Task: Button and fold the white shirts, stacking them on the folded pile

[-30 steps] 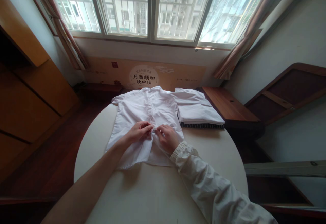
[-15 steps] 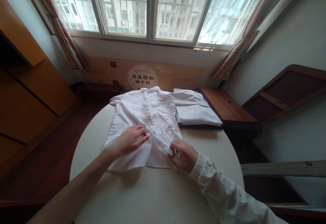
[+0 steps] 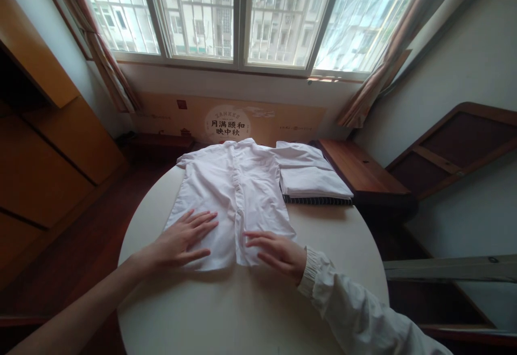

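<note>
A white button-front shirt (image 3: 220,188) lies spread on the round table (image 3: 226,312), collar at the far edge and hem towards me. Its button strip runs down the middle, with the two front panels meeting there. My left hand (image 3: 183,239) rests with spread fingers on the lower left panel, close to the hem. Over the lower right panel is my right hand (image 3: 277,252), fingers stretched out towards the button strip; it grips no cloth. Whether its fingertips touch the shirt I cannot tell.
Folded white clothes (image 3: 311,174) lie on a dark striped folded cloth (image 3: 319,200) at the table's back right. Behind it stands a brown wooden cabinet (image 3: 363,166). A printed banner (image 3: 266,115) hangs below the window. A folded wooden chair or board (image 3: 456,145) leans at the right wall.
My right hand has let go of the shirt's right hem corner and moved slightly left, fingers straightened. My left hand has shifted left and spread flat. The front panels now lie smoother.
</note>
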`<state>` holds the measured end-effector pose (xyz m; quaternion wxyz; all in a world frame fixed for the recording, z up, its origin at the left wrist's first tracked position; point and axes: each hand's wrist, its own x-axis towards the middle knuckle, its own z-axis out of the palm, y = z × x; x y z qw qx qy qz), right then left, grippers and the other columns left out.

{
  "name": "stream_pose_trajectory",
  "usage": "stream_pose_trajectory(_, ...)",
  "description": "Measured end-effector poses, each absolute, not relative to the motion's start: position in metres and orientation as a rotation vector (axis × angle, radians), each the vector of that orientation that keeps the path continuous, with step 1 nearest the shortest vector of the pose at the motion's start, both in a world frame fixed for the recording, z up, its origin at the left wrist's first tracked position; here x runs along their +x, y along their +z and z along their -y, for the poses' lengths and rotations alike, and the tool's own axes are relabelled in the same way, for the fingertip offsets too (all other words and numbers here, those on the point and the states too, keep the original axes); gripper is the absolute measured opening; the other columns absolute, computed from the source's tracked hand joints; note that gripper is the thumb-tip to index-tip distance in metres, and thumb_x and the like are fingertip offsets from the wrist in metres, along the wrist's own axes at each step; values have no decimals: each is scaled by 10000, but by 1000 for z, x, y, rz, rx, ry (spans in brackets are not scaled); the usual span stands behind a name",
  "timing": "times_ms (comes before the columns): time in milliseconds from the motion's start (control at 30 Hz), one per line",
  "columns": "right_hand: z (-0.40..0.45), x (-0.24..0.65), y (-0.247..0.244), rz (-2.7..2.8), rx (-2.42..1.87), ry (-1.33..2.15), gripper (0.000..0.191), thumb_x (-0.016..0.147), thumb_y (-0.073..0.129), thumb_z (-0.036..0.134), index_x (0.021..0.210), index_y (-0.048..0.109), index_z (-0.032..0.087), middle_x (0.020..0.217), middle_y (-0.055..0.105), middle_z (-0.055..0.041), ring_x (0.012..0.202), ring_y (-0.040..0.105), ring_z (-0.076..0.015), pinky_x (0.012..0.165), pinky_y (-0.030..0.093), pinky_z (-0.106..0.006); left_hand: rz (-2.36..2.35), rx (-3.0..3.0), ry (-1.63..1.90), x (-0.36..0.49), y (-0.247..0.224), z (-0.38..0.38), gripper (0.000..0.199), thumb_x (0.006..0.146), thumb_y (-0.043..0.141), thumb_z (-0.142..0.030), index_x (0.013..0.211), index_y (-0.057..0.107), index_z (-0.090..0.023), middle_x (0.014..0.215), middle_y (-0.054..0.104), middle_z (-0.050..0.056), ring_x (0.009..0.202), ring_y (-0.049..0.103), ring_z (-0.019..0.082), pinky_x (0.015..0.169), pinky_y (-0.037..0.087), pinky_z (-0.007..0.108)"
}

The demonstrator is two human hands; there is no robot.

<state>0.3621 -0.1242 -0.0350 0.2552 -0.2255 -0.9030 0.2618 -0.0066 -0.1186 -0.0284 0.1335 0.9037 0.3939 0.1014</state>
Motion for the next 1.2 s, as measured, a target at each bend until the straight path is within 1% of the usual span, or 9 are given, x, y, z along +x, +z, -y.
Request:
stream_pose_trajectory(100, 106, 379, -37, 2277, -1148, 301, 279, 1039, 575, 382, 1244, 664, 215, 1264, 710, -148, 1179, 683, -288, 1026, 545, -429, -1627, 2483, 543, -18, -31, 110, 477, 1044, 497, -564, 1362, 665, -251, 1516, 611, 100, 1376, 580, 302, 1185, 433, 435)
stream_pose_trajectory(200, 88, 398, -43, 2089, -1623, -80, 394, 927, 703, 554, 1029, 673, 174, 1019, 705, -164, 960, 684, -324, 872, 543, -431, -2228, 2247, 640, -30, -35, 97, 562, 1010, 509, -603, 1334, 614, -156, 1395, 647, 183, 1279, 615, 349, 1084, 485, 447)
stream_pose_trajectory(300, 75, 408, -50, 2050, -1757, -22, 382, 916, 678, 585, 851, 619, 214, 878, 685, -105, 798, 664, -266, 737, 503, -361, -2423, 2149, 411, -33, -33, 87, 535, 1003, 504, -605, 1238, 617, -138, 1235, 696, 192, 1115, 674, 351, 936, 516, 419)
stream_pose_trajectory(433, 69, 414, -52, 2036, -1698, 262, 338, 945, 592, 493, 717, 543, 248, 742, 667, -27, 662, 624, -204, 639, 439, -311, -2413, 2128, 156, -27, -28, 89, 368, 1081, 368, -438, 1057, 624, -175, 1026, 738, 137, 906, 719, 300, 734, 475, 347)
stream_pose_trajectory(633, 82, 429, -56, 1926, -1604, 227, 301, 891, 586, 424, 670, 460, 263, 600, 565, 13, 555, 532, -185, 600, 422, -315, -2445, 2106, -18, -40, -22, 99, 352, 1088, 321, -378, 1010, 611, -195, 962, 754, 121, 805, 728, 272, 644, 394, 305)
stream_pose_trajectory(800, 88, 442, -49, 1987, -1529, 333, 440, 915, 596, 573, 633, 482, 255, 601, 575, -1, 546, 509, -177, 560, 400, -313, -2368, 2060, -12, -48, -8, 92, 229, 980, 503, -423, 906, 587, -222, 841, 739, 75, 772, 704, 273, 661, 392, 324)
stream_pose_trajectory(900, 65, 455, -24, 1938, -1591, 290, 489, 948, 556, 639, 653, 539, 250, 605, 594, -13, 542, 507, -172, 558, 385, -315, -2361, 2209, 200, -29, 3, 83, 190, 940, 554, -398, 880, 587, -221, 868, 732, 94, 842, 693, 295, 752, 447, 372)
stream_pose_trajectory(1067, -25, 490, 24, 1622, -1851, 173, 302, 906, 642, 511, 1016, 650, 230, 945, 751, -67, 781, 668, -215, 759, 496, -328, -1726, 2608, 655, 41, 5, 55, 315, 1017, 522, -486, 1102, 646, -209, 1186, 716, 129, 1114, 675, 308, 1026, 477, 438)
stream_pose_trajectory(1200, -89, 525, 31, 1413, -2105, 149, 511, 847, 713, 440, 1263, 611, 161, 1226, 716, -167, 1145, 657, -312, 997, 481, -400, -1378, 2649, 632, 92, -23, 29, 576, 968, 630, -550, 1434, 579, -217, 1581, 545, 155, 1471, 484, 356, 1256, 298, 543)
